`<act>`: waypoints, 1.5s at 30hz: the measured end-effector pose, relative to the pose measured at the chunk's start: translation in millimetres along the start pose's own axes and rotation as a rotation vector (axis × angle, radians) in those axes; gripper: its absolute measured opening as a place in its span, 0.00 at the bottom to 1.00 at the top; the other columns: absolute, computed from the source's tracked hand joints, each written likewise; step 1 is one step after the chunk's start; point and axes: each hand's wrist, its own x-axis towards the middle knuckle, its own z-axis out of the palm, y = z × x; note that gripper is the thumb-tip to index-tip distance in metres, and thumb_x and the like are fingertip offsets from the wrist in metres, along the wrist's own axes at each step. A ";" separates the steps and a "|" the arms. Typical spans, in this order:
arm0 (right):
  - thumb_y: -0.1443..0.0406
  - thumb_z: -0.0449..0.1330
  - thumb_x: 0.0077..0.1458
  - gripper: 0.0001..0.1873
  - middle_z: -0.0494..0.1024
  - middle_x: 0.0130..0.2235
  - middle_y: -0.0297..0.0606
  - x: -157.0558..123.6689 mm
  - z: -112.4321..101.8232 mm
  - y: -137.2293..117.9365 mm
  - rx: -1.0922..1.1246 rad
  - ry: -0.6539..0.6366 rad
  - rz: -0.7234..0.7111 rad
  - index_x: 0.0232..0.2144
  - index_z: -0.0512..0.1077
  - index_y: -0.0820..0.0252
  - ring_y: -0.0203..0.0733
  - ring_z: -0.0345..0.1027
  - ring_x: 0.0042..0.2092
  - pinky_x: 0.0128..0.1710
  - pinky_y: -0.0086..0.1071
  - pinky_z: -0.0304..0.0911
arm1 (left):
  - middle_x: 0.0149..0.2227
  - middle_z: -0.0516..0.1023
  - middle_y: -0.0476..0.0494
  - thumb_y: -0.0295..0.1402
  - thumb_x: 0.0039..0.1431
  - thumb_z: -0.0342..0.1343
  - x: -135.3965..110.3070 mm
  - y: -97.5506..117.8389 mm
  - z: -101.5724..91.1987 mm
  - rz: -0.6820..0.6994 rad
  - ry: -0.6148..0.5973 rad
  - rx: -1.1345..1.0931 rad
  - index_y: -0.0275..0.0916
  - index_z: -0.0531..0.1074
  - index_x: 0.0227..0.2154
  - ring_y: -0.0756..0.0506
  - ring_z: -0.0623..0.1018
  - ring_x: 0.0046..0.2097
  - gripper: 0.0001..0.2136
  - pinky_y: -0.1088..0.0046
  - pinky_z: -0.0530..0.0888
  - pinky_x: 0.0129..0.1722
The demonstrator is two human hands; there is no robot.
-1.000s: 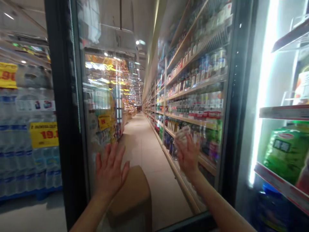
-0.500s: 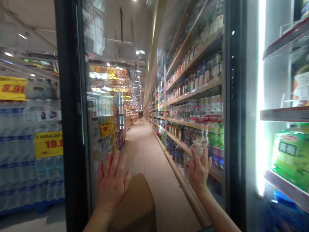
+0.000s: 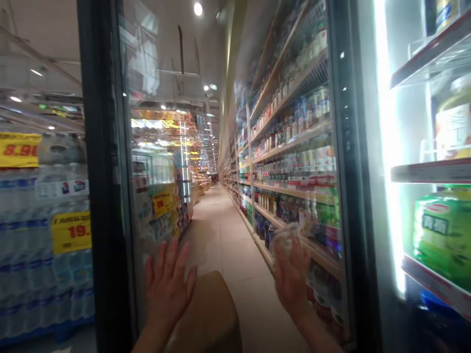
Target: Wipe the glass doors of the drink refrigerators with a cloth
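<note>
A tall glass door (image 3: 206, 235) in a black frame (image 3: 105, 196) stands in front of me. My left hand (image 3: 167, 279) lies flat against the lower left of the glass, fingers spread, with nothing in it. On the lower right of the pane, my right hand (image 3: 292, 277) presses a crumpled whitish cloth (image 3: 287, 238) to the glass. The right hand is smeared by motion, and part of the cloth is hidden under its fingers. Bottles on shelves and an aisle show through or in the glass.
To the right, a lit cooler holds shelves (image 3: 430, 172) with a big green bottle (image 3: 441, 230). At left are stacked packs of water bottles (image 3: 44, 264) under a yellow price sign (image 3: 71, 231). A brown rounded shape (image 3: 209, 314) shows low in the glass.
My right hand has slid left and down over the glass with the cloth. The left hand remains in about the same spot, and the view has shifted slightly.
</note>
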 end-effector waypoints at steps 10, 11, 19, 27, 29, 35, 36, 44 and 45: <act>0.66 0.47 0.59 0.26 0.52 0.64 0.54 -22.3 -7.1 73.8 -0.219 0.111 0.312 0.60 0.57 0.55 0.60 0.47 0.64 0.54 0.64 0.50 | 0.65 0.50 0.40 0.30 0.57 0.53 0.3 1.1 1.8 0.001 0.011 0.008 0.41 0.47 0.63 0.42 0.49 0.67 0.32 0.55 0.48 0.64; 0.67 0.47 0.59 0.26 0.51 0.65 0.53 -20.6 -4.9 62.3 -0.184 0.096 0.295 0.60 0.58 0.55 0.60 0.46 0.64 0.55 0.63 0.50 | 0.65 0.49 0.40 0.30 0.57 0.53 0.5 1.3 1.9 0.003 0.013 0.010 0.41 0.47 0.63 0.42 0.49 0.67 0.32 0.55 0.47 0.64; 0.67 0.53 0.54 0.20 0.57 0.63 0.32 -9.5 0.4 -21.8 0.142 -0.121 -0.249 0.49 0.70 0.44 0.45 0.45 0.66 0.64 0.49 0.32 | 0.65 0.49 0.40 0.30 0.57 0.54 1.9 -1.8 2.9 0.018 0.008 0.014 0.41 0.48 0.63 0.42 0.49 0.67 0.33 0.56 0.48 0.64; 0.70 0.51 0.56 0.26 0.46 0.67 0.43 -14.0 -2.7 1.8 -0.022 -0.044 -0.019 0.57 0.62 0.51 0.53 0.41 0.66 0.61 0.56 0.42 | 0.65 0.50 0.41 0.31 0.56 0.54 -1.9 -1.6 2.3 -0.004 0.010 0.023 0.41 0.48 0.63 0.42 0.50 0.66 0.33 0.56 0.48 0.64; 0.69 0.53 0.55 0.24 0.50 0.66 0.36 -12.9 -1.8 -14.6 0.089 -0.146 -0.217 0.53 0.66 0.45 0.49 0.43 0.66 0.63 0.52 0.37 | 0.65 0.50 0.41 0.31 0.56 0.54 -2.0 -1.9 2.0 0.000 0.009 0.022 0.41 0.48 0.63 0.42 0.50 0.66 0.33 0.56 0.48 0.64; 0.69 0.50 0.57 0.26 0.48 0.66 0.48 -1.2 -7.5 40.9 -0.141 0.090 0.163 0.58 0.60 0.52 0.55 0.45 0.65 0.58 0.60 0.44 | 0.65 0.50 0.41 0.32 0.57 0.54 0.1 -0.9 1.0 -0.004 0.013 -0.006 0.41 0.48 0.63 0.42 0.49 0.67 0.33 0.57 0.47 0.64; 0.68 0.49 0.58 0.26 0.48 0.66 0.50 -0.5 -7.0 41.8 -0.153 0.116 0.206 0.59 0.59 0.54 0.56 0.45 0.65 0.58 0.60 0.45 | 0.65 0.50 0.41 0.32 0.57 0.54 0.4 -0.5 0.9 -0.008 0.013 -0.009 0.41 0.48 0.63 0.43 0.49 0.67 0.33 0.57 0.47 0.64; 0.67 0.54 0.55 0.19 0.58 0.63 0.34 0.5 -0.6 -17.7 0.129 -0.129 -0.240 0.47 0.71 0.44 0.45 0.45 0.65 0.64 0.50 0.33 | 0.65 0.50 0.40 0.32 0.56 0.55 -1.3 -1.8 2.2 0.002 0.002 0.009 0.41 0.48 0.63 0.42 0.49 0.67 0.33 0.57 0.47 0.64; 0.68 0.53 0.55 0.19 0.57 0.64 0.36 4.1 -1.7 -6.7 0.080 -0.088 -0.150 0.48 0.71 0.46 0.47 0.44 0.66 0.63 0.52 0.35 | 0.65 0.50 0.40 0.32 0.56 0.55 -1.4 -1.7 2.4 -0.002 0.002 0.007 0.42 0.48 0.63 0.42 0.49 0.67 0.33 0.57 0.47 0.64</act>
